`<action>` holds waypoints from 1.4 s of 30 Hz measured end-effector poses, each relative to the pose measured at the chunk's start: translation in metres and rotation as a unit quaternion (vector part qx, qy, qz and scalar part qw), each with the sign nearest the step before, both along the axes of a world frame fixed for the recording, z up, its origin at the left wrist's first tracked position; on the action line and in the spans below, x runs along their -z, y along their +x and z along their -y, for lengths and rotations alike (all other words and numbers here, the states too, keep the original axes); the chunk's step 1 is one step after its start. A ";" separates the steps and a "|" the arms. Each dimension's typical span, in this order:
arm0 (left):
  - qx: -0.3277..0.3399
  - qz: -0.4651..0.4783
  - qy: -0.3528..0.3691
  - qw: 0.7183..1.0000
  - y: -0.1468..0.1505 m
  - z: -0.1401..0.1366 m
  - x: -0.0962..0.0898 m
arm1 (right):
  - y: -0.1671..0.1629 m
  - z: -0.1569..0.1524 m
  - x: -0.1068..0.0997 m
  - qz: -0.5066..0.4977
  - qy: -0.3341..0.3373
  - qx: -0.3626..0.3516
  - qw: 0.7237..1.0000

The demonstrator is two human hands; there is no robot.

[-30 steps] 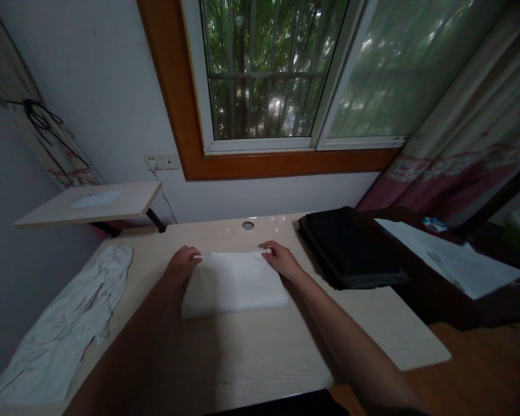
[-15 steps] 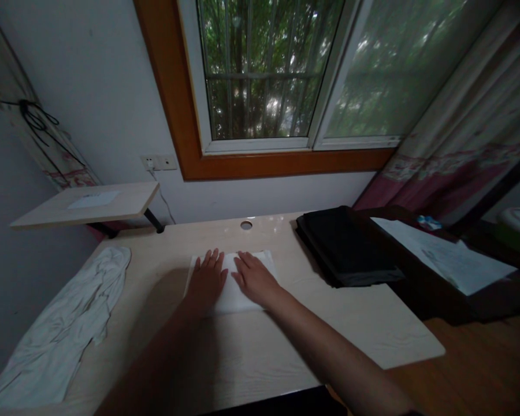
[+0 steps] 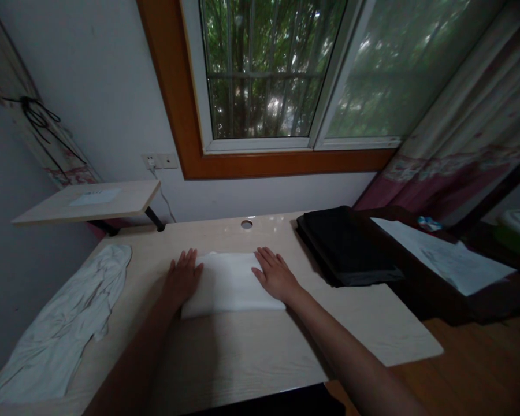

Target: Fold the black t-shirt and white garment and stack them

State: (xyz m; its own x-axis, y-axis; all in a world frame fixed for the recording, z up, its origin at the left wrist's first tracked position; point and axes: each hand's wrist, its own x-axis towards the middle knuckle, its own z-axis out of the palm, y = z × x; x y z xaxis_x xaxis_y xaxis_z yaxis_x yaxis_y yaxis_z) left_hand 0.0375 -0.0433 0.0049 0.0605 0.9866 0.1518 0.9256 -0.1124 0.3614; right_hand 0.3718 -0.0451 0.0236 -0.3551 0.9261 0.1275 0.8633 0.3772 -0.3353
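Observation:
A folded white cloth (image 3: 229,286) lies flat on the pale wooden desk (image 3: 260,352), roughly rectangular. My left hand (image 3: 182,278) rests palm down on its left edge, fingers stretched out. On the right edge of the cloth lies my right hand (image 3: 276,276), also flat with the fingers pointing away and the thumb apart. Neither hand grips anything. The cloth's middle shows between the two hands, while its side edges are partly hidden beneath them.
A crumpled white garment (image 3: 69,323) lies along the desk's left side, below a small raised shelf (image 3: 91,202). Folded black cloth (image 3: 346,245) is stacked at the right. Beyond it, a paper sheet (image 3: 442,254) lies on a dark surface. A cable hole (image 3: 247,224) sits near the wall.
My hands have slid apart over the white cloth, the left hand moving left and the right hand moving right to the edges. More of the cloth's middle shows now.

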 end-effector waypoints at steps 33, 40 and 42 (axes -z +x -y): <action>0.166 -0.118 0.134 0.970 -0.054 0.022 -0.013 | 0.000 0.060 -0.026 0.110 0.088 0.035 0.989; 0.089 -0.085 0.140 0.982 -0.043 -0.006 -0.031 | -0.001 0.068 -0.028 0.077 0.100 0.014 0.992; 0.113 -0.076 0.152 0.979 -0.031 -0.010 -0.036 | 0.002 0.063 -0.027 0.054 0.105 0.005 0.993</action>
